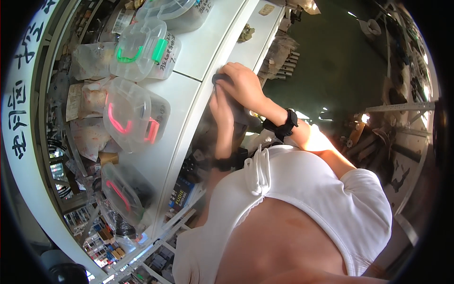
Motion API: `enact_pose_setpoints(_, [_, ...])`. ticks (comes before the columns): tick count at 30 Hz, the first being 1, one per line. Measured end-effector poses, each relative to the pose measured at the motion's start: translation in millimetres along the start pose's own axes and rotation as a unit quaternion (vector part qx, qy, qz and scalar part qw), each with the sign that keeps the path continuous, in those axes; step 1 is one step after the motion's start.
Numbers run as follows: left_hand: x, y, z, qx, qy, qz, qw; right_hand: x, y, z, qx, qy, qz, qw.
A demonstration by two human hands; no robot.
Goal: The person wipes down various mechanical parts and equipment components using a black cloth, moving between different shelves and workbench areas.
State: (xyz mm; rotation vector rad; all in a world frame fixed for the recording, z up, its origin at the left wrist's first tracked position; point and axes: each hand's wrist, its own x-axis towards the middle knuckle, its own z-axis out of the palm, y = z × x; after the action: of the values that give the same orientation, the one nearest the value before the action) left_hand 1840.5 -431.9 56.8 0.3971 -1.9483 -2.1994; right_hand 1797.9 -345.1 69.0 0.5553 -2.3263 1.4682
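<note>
At the front edge of the white shelf (195, 124), my right hand (242, 85) is bent over a small dark object (218, 77), its fingers closed on it. My left hand (222, 108) is just below, with its fingers raised to the same dark object, pressed together against it. What the object is, and how much more of it lies behind my hands, I cannot make out. A black band (281, 125) is around my right wrist.
Clear plastic boxes with green (137, 47) and pink (132, 118) handles stand on the shelf, beside bagged goods (92, 61). Below the shelf edge is a dark printed box (181, 194). On the right are a dark green floor (326, 61) and metal racking (399, 108).
</note>
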Motion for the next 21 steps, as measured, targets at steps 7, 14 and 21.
enact_pose_setpoints(7, [45.2,-15.7,52.6,0.024,0.032,0.050,0.998,39.6,44.6,-26.7,-0.008,0.024,-0.001,1.000])
enact_pose_setpoints(14, [77.1,-14.1,78.1,0.036,-0.020,-0.024,0.999,62.6,88.4,-43.6,0.003,0.036,0.002,0.999])
enact_pose_setpoints(21, [25.8,-3.8,111.1,0.219,0.128,0.257,0.932,45.2,85.5,-77.1,0.288,0.020,-0.015,0.957])
